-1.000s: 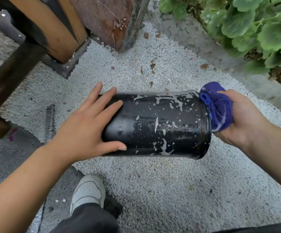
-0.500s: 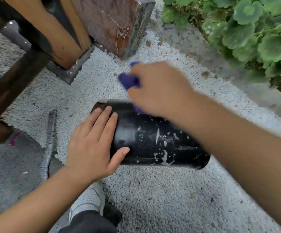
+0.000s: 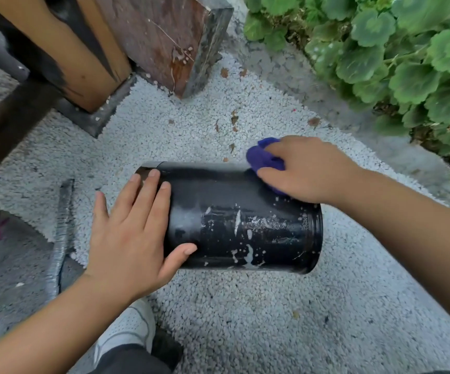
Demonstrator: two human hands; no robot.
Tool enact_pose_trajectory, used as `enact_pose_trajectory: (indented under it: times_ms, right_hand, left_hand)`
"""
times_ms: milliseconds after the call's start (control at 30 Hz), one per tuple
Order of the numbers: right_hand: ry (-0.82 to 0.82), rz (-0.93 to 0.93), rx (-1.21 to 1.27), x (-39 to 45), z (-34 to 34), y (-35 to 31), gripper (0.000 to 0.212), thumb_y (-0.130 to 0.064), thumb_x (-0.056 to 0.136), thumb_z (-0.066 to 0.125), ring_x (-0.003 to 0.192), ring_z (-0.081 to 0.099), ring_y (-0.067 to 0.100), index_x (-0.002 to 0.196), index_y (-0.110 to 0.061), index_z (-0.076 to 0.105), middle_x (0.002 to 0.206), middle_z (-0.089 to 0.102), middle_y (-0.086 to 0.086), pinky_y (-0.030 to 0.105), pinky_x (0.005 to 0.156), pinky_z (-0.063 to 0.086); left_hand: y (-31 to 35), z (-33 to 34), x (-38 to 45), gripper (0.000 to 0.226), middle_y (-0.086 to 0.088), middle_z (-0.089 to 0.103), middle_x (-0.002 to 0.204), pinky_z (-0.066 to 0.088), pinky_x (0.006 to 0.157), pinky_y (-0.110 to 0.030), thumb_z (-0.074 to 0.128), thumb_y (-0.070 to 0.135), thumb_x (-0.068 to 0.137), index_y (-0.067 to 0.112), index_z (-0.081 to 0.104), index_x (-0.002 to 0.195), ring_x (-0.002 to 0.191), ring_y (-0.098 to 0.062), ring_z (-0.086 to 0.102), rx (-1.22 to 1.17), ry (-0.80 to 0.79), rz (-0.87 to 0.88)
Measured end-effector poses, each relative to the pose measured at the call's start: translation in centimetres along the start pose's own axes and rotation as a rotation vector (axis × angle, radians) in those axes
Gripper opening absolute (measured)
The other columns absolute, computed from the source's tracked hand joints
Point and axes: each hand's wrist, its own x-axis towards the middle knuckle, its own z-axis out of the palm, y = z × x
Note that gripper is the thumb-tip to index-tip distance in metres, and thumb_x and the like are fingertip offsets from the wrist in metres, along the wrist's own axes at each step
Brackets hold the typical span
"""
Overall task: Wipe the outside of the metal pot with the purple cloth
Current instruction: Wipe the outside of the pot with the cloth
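Note:
The black metal pot point(image 3: 234, 211) lies on its side on white gravel, its rim end to the right. White foam flecks dot its lower right side; the upper side looks smeared and wet. My left hand point(image 3: 135, 233) rests flat on the pot's left end, fingers spread over the top and thumb on the near side. My right hand point(image 3: 307, 168) presses the bunched purple cloth point(image 3: 263, 157) against the pot's upper far edge near the right end. Most of the cloth is hidden under my fingers.
A wooden post point(image 3: 83, 55) and a reddish-brown stone block point(image 3: 170, 36) stand at the back left. Green leafy plants point(image 3: 396, 49) fill the back right beyond a concrete kerb. A grey metal bar point(image 3: 62, 233) lies at the left. My white shoe point(image 3: 126, 330) is below the pot.
My right hand swept the cloth from the pot's right end to its far left top, then back right along the top. Foam on the upper side is gone. The left hand stayed.

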Motion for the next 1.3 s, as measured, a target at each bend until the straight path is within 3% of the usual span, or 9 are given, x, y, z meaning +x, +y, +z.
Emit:
enact_pose_trajectory:
  times_ms: [133, 267, 500, 633, 767, 867, 1000, 1100, 1300]
  right_hand:
    - [0.034, 0.109, 0.068, -0.6, 0.1, 2.2, 0.040, -0.053, 0.071, 0.037, 0.076, 0.059, 0.027, 0.077, -0.021, 0.061, 0.083, 0.063, 0.005, 0.035, 0.071, 0.052]
    - [-0.007, 0.268, 0.192, 0.5, 0.1, 3.8, 0.025, -0.042, 0.067, 0.046, 0.052, 0.057, 0.015, 0.067, -0.020, 0.059, 0.057, 0.059, 0.000, 0.022, 0.042, 0.036]
    - [0.089, 0.403, -0.047, 2.1, -1.2, 7.4, 0.016, -0.031, 0.084, 0.055, 0.070, 0.052, 0.031, 0.081, -0.017, 0.063, 0.083, 0.065, 0.013, 0.033, 0.063, 0.046]
    - [0.247, 0.227, 0.088, 1.2, -2.5, 3.5, 0.022, -0.036, 0.078, 0.051, 0.069, 0.055, 0.024, 0.088, -0.025, 0.067, 0.075, 0.064, 0.003, 0.029, 0.064, 0.044]
    - [0.120, -0.104, 0.023, -1.4, 0.0, -1.7, 0.041, -0.040, 0.079, 0.039, 0.083, 0.060, 0.025, 0.107, -0.033, 0.067, 0.095, 0.062, -0.001, 0.033, 0.070, 0.049]
    - [0.185, -0.022, 0.017, -1.1, 0.7, 1.0, 0.036, -0.037, 0.085, 0.043, 0.094, 0.061, 0.029, 0.107, -0.028, 0.070, 0.106, 0.064, 0.003, 0.036, 0.075, 0.050]
    - [0.070, 0.274, -0.021, 1.0, -0.6, 6.2, 0.023, -0.033, 0.091, 0.052, 0.075, 0.055, 0.027, 0.087, -0.020, 0.070, 0.089, 0.064, 0.003, 0.029, 0.064, 0.044]
    - [0.218, 0.359, 0.130, 0.6, -1.1, 6.0, 0.018, -0.026, 0.084, 0.054, 0.076, 0.057, 0.027, 0.089, -0.024, 0.071, 0.080, 0.064, 0.002, 0.030, 0.064, 0.049]
    - [0.115, -0.066, 0.027, -2.9, -1.7, 0.6, 0.041, -0.037, 0.071, 0.041, 0.088, 0.059, 0.026, 0.097, -0.025, 0.070, 0.093, 0.064, 0.003, 0.039, 0.076, 0.051]
  left_hand:
    - [0.1, -0.2, 0.2, 0.091, -0.022, 0.034, 0.156, 0.025, 0.102, -0.072, 0.021, 0.071, 0.089, 0.002, 0.036, 0.146, 0.141, -0.043, 0.035, 0.025, -0.045, -0.009]
    - [0.0, -0.4, 0.3, 0.090, -0.020, 0.034, 0.156, 0.022, 0.104, -0.071, 0.019, 0.070, 0.089, 0.002, 0.037, 0.146, 0.142, -0.041, 0.034, 0.026, -0.057, -0.013]
    - [-0.1, -0.5, 0.5, 0.087, -0.019, 0.039, 0.154, 0.022, 0.106, -0.069, 0.019, 0.066, 0.092, 0.001, 0.041, 0.144, 0.140, -0.038, 0.039, -0.010, -0.021, 0.010]
    - [0.0, -0.7, 0.7, 0.085, -0.018, 0.042, 0.152, 0.025, 0.105, -0.070, 0.024, 0.065, 0.090, 0.001, 0.044, 0.143, 0.139, -0.038, 0.042, -0.021, -0.018, 0.008]
    - [0.1, -0.9, 0.9, 0.085, -0.019, 0.045, 0.150, 0.030, 0.101, -0.069, 0.027, 0.064, 0.089, 0.000, 0.046, 0.142, 0.137, -0.038, 0.044, -0.042, -0.032, -0.006]
    - [0.2, -1.1, 1.1, 0.085, -0.019, 0.047, 0.148, 0.036, 0.098, -0.065, 0.026, 0.065, 0.089, 0.000, 0.047, 0.141, 0.135, -0.040, 0.045, -0.056, -0.049, -0.007]
    - [0.3, -1.7, 1.4, 0.084, -0.019, 0.048, 0.147, 0.035, 0.098, -0.067, 0.029, 0.063, 0.088, 0.000, 0.048, 0.140, 0.135, -0.040, 0.044, -0.070, -0.050, -0.027]
    - [0.3, -2.0, 2.1, 0.083, -0.018, 0.047, 0.148, 0.033, 0.100, -0.068, 0.029, 0.062, 0.088, 0.001, 0.047, 0.141, 0.136, -0.038, 0.043, -0.065, -0.057, -0.031]
    - [0.1, -2.0, 2.8, 0.083, -0.017, 0.048, 0.147, 0.031, 0.100, -0.068, 0.027, 0.064, 0.089, 0.002, 0.047, 0.140, 0.136, -0.037, 0.044, -0.071, -0.049, -0.032]
